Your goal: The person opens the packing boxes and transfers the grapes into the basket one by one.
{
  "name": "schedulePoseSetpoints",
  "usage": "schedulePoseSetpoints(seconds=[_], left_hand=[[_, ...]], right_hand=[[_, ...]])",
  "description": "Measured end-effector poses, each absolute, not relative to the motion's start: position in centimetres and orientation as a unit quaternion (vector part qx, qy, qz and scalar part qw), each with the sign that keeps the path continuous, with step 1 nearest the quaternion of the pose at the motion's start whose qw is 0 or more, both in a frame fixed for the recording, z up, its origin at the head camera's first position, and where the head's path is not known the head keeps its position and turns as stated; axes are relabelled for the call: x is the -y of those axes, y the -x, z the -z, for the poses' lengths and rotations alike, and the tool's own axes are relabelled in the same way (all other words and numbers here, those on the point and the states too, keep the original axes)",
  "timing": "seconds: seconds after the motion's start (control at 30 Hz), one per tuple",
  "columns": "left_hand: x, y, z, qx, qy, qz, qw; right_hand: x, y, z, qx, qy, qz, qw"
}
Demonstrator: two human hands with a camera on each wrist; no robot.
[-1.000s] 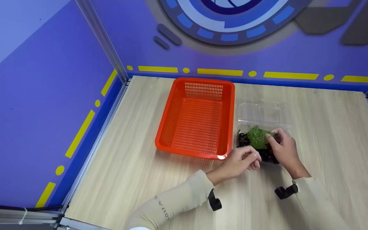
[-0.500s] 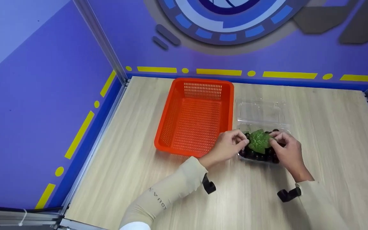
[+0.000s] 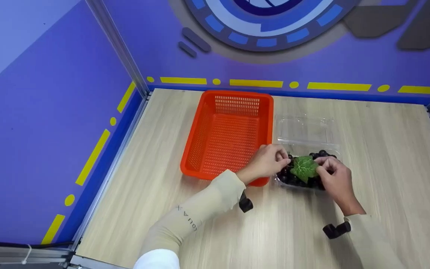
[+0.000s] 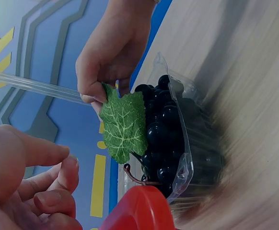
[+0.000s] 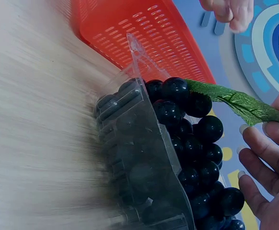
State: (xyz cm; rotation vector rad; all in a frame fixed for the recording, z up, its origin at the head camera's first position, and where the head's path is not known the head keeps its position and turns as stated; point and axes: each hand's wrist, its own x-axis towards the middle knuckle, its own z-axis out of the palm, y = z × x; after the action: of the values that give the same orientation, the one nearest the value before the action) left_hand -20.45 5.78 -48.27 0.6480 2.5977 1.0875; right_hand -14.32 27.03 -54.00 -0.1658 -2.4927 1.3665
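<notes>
Pinching hand: right hand [image 3: 337,178], thumb and forefinger closed together on an edge of the green leaf [image 3: 304,169], other fingers loosely bent.
Left hand [image 3: 270,161]: fingers loosely bent, tips close together, nothing held; it hangs by the basket's near right rim, and whether it touches is unclear.
Leaf: between the hands, over the black grapes [image 5: 209,129], veins showing.
Grapes: piled in a clear container [image 5: 142,167].
Clear lid [image 3: 304,130]: folded back, away from the person.
Red basket [image 3: 231,145]: just left of the container, on the wooden bench [image 3: 386,157].
</notes>
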Motion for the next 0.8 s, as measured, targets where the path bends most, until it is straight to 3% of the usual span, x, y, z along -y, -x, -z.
schedulePoseSetpoints(seconds=[0.8], left_hand=[[-9.4, 23.8, 47.2, -0.939, -0.248, -0.139, 0.192]], right_hand=[[-27.1, 13.0, 55.0, 0.866, 0.054, -0.468, 0.168]])
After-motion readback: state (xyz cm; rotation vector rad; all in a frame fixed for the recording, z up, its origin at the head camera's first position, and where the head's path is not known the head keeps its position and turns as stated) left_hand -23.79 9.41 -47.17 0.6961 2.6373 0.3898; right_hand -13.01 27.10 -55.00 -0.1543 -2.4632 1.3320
